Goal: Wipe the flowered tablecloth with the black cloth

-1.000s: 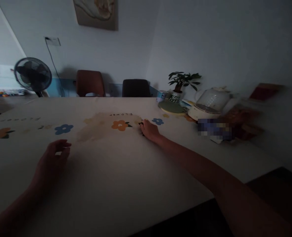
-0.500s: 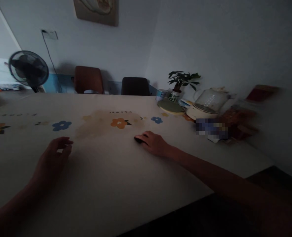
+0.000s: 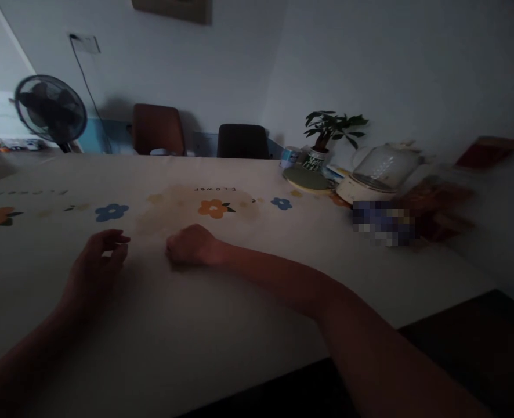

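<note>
Item: right hand (image 3: 192,246), curled into a fist knuckles-down on the flowered tablecloth (image 3: 222,302), contents hidden; left hand (image 3: 97,264) beside it, fingers loosely apart, empty, steadying the cloth.

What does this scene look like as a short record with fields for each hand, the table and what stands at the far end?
left hand: resting on the table, fingers loosely curled, nothing seen in it
right hand: closed in a fist on the cloth, contents hidden
table: pale cloth with flower prints and a brownish stain
far right: potted plant, kettle, round mat
behind: fan, two chairs
</note>
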Demonstrator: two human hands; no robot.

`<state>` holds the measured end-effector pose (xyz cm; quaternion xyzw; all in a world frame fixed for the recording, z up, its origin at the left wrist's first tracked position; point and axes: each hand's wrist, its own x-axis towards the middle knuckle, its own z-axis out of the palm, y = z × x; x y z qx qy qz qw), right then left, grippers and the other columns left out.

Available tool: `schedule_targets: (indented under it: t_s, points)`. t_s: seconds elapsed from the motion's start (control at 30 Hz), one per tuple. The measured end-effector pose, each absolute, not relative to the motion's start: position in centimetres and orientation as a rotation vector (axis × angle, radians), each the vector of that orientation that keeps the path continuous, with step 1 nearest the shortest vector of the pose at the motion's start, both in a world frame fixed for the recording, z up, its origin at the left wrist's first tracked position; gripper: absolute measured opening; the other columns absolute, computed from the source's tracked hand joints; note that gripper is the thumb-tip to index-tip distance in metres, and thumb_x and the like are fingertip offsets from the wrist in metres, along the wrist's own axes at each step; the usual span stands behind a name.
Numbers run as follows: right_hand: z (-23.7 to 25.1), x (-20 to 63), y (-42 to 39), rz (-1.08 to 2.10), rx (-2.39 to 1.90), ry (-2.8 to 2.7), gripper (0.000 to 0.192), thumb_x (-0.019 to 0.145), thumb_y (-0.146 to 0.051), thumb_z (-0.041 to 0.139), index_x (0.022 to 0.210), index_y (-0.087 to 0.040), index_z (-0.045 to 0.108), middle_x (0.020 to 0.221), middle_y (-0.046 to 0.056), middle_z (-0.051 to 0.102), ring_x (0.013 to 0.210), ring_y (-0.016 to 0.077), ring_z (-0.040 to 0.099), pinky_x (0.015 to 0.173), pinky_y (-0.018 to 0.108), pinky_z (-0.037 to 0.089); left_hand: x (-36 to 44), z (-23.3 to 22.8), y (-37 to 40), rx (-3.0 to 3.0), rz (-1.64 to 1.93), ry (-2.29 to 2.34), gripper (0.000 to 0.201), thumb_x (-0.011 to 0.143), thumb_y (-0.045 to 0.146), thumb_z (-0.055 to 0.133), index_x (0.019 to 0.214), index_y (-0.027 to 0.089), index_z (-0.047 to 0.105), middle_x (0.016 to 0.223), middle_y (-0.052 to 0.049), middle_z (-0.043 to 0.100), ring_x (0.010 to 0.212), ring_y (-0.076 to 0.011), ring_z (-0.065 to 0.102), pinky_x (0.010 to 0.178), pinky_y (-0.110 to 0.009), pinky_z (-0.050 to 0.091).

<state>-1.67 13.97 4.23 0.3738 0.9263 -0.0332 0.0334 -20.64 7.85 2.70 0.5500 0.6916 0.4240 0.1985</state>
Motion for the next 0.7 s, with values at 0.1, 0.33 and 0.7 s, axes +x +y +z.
schedule_targets:
  t_s: [0.1,0.33,0.7]
  points:
    - [4.2,-2.9,14.9,-0.120,1.158,2.864,0.033,0.096,-0.035,0.046,0.098,-0.020,0.074,0.106,0.010,0.076,0.098,0.0232,0.069,0.077,0.033,0.049,-20.7,3.2,7.8,1.495,1.184,1.975,0.055,0.066,0.046,0.054,0.112,0.016,0.055,0.108,-0.009,0.068,0.073,-0.0156,0.060,0.064,-0.028,0.048]
    - [3.5,7.3,18.9,0.004,1.701,2.639,0.040,0.098,-0.027,0.035,0.104,-0.013,0.072,0.108,0.018,0.073,0.099,0.0289,0.069,0.081,0.037,0.050,-21.3,2.9,7.7,1.513,1.225,1.955,0.048,0.073,0.040,0.055,0.115,0.016,0.055,0.111,-0.010,0.067,0.072,-0.0147,0.058,0.059,-0.025,0.048]
    - [1.7,19.7,15.5,0.128,2.071,2.464,0.042,0.093,-0.023,0.038,0.129,-0.013,0.057,0.136,0.020,0.056,0.125,0.0322,0.051,0.099,0.046,0.044,-21.3,2.4,7.5,1.517,1.150,1.992,0.056,0.068,0.048,0.053,0.116,0.018,0.056,0.110,-0.008,0.067,0.069,-0.0153,0.057,0.060,-0.026,0.047]
